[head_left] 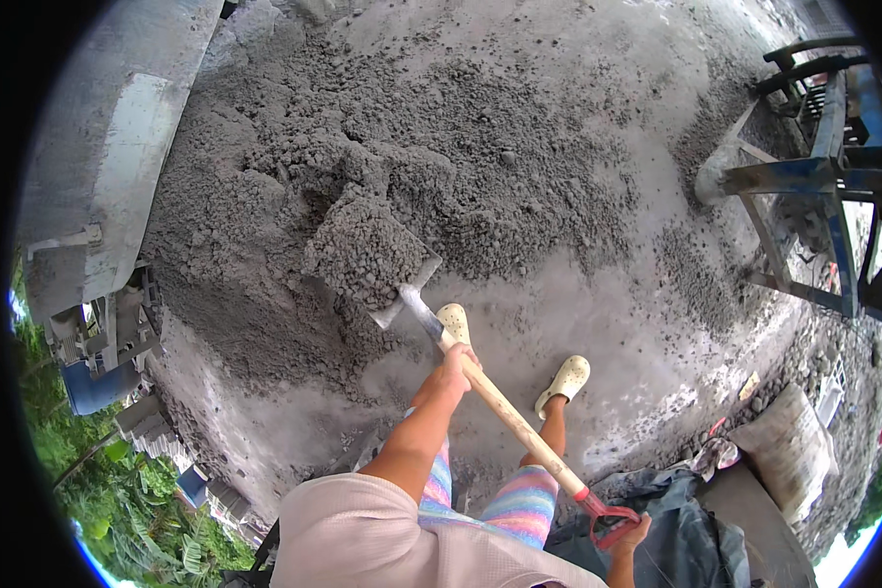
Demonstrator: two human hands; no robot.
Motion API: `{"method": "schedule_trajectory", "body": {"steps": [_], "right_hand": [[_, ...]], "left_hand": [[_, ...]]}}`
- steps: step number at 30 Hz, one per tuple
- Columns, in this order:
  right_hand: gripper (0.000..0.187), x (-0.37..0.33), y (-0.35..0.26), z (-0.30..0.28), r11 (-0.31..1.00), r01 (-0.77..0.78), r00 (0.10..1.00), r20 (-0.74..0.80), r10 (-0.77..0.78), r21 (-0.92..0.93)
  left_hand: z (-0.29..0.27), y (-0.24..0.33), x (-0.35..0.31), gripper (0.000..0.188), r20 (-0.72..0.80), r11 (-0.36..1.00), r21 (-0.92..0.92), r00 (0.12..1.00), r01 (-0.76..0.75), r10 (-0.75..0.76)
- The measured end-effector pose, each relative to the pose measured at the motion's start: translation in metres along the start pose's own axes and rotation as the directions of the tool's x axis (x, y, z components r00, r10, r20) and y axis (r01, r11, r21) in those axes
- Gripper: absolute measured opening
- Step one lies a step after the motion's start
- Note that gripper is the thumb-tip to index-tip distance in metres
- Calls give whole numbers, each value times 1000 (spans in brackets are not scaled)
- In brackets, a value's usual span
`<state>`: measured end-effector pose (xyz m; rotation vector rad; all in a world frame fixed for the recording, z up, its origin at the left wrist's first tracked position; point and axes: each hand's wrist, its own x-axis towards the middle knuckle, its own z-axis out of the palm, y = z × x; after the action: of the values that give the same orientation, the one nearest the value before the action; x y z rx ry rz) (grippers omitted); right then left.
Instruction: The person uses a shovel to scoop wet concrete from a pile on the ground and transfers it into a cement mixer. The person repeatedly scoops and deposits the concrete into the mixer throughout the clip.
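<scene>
A big spread of damp grey gravelly mix fills most of the frame, heaped thickest across the upper middle and thinning out to bare wet concrete floor toward the lower right. A long grey curved machine body runs down the upper left edge, and a blue metal frame stands at the upper right with its legs in the mix. A filled grey sack lies at the lower right next to some dark cloth. Dead centre there's a shovel, its blade piled with a lump of the mix and lifted just clear of the heap, its pale wooden shaft slanting down to a red D-grip at the lower right. The left hand is wrapped tight around the shaft just below the blade. The right hand is on the red grip, probably closed round it, though it's half cut off down there. Two cream clogs sit on the wet floor below the blade.
</scene>
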<state>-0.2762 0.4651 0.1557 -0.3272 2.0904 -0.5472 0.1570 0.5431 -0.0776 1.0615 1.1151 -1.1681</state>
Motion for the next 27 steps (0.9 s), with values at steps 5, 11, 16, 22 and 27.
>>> {"method": "schedule_trajectory", "body": {"steps": [5, 11, 16, 22, 27], "right_hand": [[35, 30, -16, 26, 895, -421, 907, -42, 420, -150], [26, 25, -97, 44, 753, -565, 584, 482, 654, -337], [35, -4, -175, 27, 829, -528, 544, 677, 496, -183], [36, 24, -157, -42, 903, -428, 696, 623, 357, -39], [27, 17, -137, -92, 986, -152, 875, 456, 165, -64]], "left_hand": [[65, 17, 3, 13, -242, 915, 297, 905, -275, 350], [160, 81, -16, 51, -397, 665, 690, 617, -288, 679], [143, 110, -75, 50, -315, 588, 645, 531, -488, 786], [107, -37, -141, 23, 30, 844, -133, 849, -520, 528], [38, -155, -90, 16, -31, 976, -130, 984, -175, 173]]}}
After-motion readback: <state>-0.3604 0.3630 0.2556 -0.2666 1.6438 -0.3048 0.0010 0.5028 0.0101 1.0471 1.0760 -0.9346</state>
